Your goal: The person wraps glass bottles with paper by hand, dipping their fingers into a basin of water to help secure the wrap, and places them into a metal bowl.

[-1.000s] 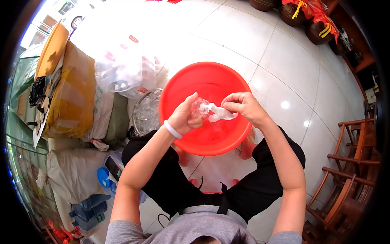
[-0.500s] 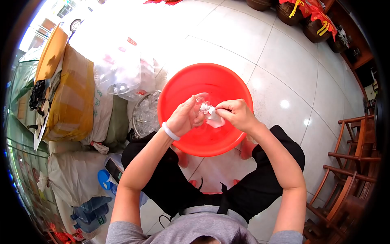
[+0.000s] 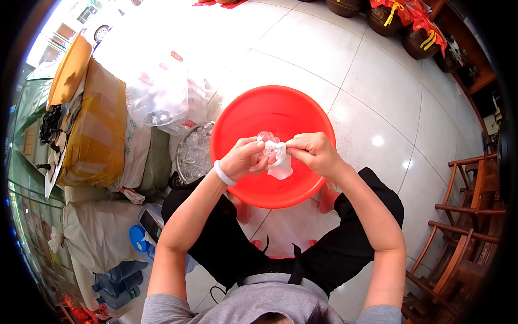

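Over a round red basin (image 3: 237,116), between my knees, I hold a small clear glass (image 3: 265,136) in my left hand (image 3: 243,159). The fingers are closed around its side, and part of it is hidden behind them. My right hand (image 3: 313,148) pinches a thin white cloth (image 3: 281,167) between thumb and fingers. The cloth is bunched against the glass, and its loose end hangs down over the basin. To the left of the basin stands a metal bowl (image 3: 179,162) full of clear pieces that look like more small glasses (image 3: 197,148).
Clear plastic bags (image 3: 162,100) and a taped cardboard box (image 3: 97,129) stand at the left. A phone (image 3: 150,224) and large blue water bottles (image 3: 118,286) are at lower left. Wooden chairs (image 3: 464,232) line the right side; dark jars (image 3: 386,21) stand at upper right.
The white cloth has shifted left and up around the glass, and more of it hangs down. The left hand has turned slightly; the right hand has barely moved.
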Motion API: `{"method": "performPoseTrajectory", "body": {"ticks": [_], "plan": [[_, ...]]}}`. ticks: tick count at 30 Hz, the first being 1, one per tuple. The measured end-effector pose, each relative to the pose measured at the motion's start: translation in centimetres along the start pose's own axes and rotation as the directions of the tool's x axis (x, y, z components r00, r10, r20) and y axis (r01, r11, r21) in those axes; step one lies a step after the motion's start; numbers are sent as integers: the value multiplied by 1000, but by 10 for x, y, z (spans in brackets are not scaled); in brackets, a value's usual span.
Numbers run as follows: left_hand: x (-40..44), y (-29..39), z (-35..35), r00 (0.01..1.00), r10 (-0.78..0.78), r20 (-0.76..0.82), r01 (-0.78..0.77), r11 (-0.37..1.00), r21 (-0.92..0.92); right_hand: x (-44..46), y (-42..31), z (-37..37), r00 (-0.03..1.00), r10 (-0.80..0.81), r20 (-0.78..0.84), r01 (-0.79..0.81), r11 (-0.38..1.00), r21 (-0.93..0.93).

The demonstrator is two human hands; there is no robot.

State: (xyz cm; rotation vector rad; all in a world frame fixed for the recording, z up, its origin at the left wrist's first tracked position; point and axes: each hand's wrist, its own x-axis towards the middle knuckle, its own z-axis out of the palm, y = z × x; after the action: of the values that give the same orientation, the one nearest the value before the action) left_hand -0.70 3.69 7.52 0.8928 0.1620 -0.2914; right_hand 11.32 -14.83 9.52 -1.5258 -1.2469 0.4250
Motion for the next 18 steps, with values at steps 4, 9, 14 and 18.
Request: {"method": "performPoseTrajectory", "body": {"ticks": [4, 9, 14, 18], "plan": [[0, 1, 3, 999, -53, -9, 52, 995, -91, -1, 0, 1, 997, -51, 49, 59, 983, -172], [3, 1, 8, 991, 133, -7, -133, 989, -71, -6, -7, 20, 840, 540, -59, -346, 616, 707], [3, 8, 17, 978, 171, -123, -173, 985, -7, -11, 8, 28, 786, 612, 86, -323, 288, 902], [0, 6, 11, 967, 217, -134, -209, 975, 76, -8, 9, 25, 894, 413, -173, -282, 820, 498]]}}
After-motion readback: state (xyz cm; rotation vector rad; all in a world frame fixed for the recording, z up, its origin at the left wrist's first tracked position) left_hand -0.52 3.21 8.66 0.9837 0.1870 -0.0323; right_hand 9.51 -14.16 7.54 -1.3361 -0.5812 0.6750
